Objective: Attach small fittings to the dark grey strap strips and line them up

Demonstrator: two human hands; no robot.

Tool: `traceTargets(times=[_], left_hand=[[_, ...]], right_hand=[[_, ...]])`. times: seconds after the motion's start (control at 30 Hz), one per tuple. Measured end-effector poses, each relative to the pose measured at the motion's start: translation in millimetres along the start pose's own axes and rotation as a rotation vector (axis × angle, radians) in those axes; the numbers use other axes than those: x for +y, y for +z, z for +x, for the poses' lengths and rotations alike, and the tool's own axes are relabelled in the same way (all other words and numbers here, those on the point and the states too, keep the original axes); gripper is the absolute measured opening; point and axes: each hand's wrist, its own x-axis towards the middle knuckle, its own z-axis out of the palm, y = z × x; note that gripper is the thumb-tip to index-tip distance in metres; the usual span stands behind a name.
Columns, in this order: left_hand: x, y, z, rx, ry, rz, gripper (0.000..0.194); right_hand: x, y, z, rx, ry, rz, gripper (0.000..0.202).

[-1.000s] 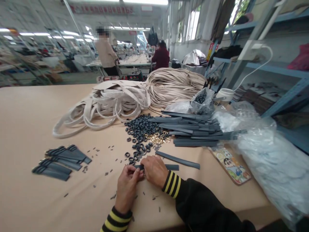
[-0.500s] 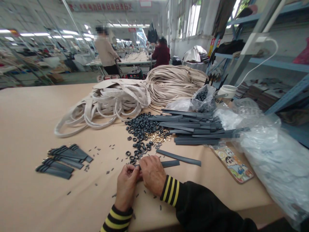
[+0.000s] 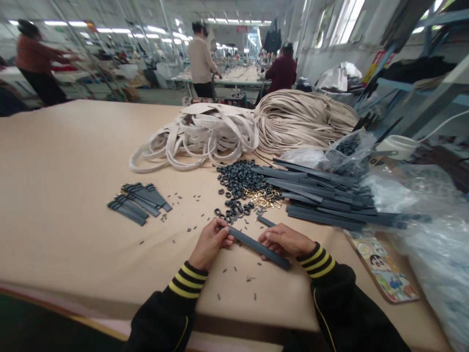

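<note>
A dark strap [image 3: 258, 246] slants down to the right between my hands. My left hand [image 3: 213, 239] pinches its upper left end between thumb and fingers. Beside the strap's right part is my right hand [image 3: 282, 239], its fingers curled; what they hold, if anything, is hidden. Another dark strip [image 3: 266, 221] lies just behind my right hand. Beyond the hands sit a heap of small dark loops [image 3: 242, 178] and some gold metal rings [image 3: 263, 198]. Finished-looking dark straps with loops [image 3: 139, 201] lie fanned out at the left.
Dark strips [image 3: 322, 193] are piled at the right, near a plastic bag [image 3: 432, 249] and a cartoon-patterned case [image 3: 384, 269]. Pale looped straps [image 3: 205, 134] and a large cord bundle [image 3: 304, 117] lie at the back. Small dark bits dot the table [image 3: 91, 234]. People stand beyond it.
My hands have moved apart, the right one to the right, exposing the strap between them. The view has turned left, and another person now shows at the far left.
</note>
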Motion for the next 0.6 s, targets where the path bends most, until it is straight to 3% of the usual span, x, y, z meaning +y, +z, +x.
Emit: traceTargets(times=[0.4,0.6], left_hand=[[0.4,1.6,1.8,0.016,0.019,0.004,0.025],[-0.5,2.2,2.7,0.022,0.028,0.054,0.023]], right_hand=[[-0.9,6.5,1.3,-0.074,0.055,0.133,0.020],[3.8,9.0,5.4,-0.135,-0.007,0.133,0.020]])
